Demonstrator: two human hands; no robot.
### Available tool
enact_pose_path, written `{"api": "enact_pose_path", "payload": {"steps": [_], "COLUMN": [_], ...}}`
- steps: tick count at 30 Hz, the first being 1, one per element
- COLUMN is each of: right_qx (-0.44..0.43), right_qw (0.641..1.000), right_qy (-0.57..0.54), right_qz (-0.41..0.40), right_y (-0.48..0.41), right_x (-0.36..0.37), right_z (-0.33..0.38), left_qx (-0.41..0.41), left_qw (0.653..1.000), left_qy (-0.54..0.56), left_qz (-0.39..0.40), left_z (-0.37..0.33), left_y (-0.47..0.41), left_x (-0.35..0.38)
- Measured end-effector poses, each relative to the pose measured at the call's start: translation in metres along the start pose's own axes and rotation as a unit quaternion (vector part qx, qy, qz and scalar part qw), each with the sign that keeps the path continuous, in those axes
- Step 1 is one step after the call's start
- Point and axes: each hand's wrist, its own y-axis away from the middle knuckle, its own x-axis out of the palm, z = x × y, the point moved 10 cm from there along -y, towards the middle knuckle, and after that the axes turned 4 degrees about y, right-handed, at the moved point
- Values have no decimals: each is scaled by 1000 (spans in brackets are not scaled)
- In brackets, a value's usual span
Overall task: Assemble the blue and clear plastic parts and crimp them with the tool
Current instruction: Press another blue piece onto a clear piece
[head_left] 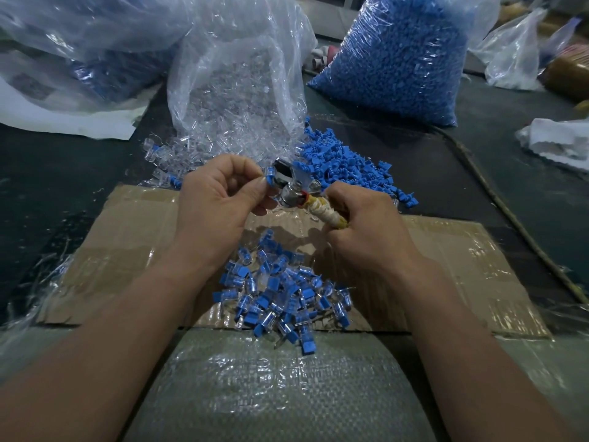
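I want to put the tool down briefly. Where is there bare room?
Bare cardboard left of the left hand and right of the right hand. Crowded: the assembled pile below the hands, loose blue parts and clear parts beyond them.

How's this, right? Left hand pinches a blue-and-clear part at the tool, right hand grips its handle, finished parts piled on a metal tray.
Not a tray: the head view shows the finished parts piled on cardboard. Left hand pinching the part at the tool and right hand gripping its handle are correct.
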Motion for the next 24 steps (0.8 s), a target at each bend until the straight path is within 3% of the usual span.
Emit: {"api": "enact_pose_path", "payload": {"steps": [11, 14, 19, 24], "right_qx": [46, 56, 49, 53], "right_qw": [997, 993, 988, 988], "right_qy": [-51, -48, -3, 35], "right_qz": [38, 94, 146, 143], "right_y": [1, 5, 9, 6], "right_x": [-3, 2, 12, 15], "right_z": [-28, -34, -30, -31], "left_qx": [-60, -103, -181, -169], "left_qw": [996, 993, 956, 926], "left_qy": [62, 44, 40, -14], "left_qz": [-36, 31, 227, 337], "left_z": [12, 16, 24, 26], "left_y": [-5, -6, 13, 25], "left_x": [-19, -11, 27, 47]}}
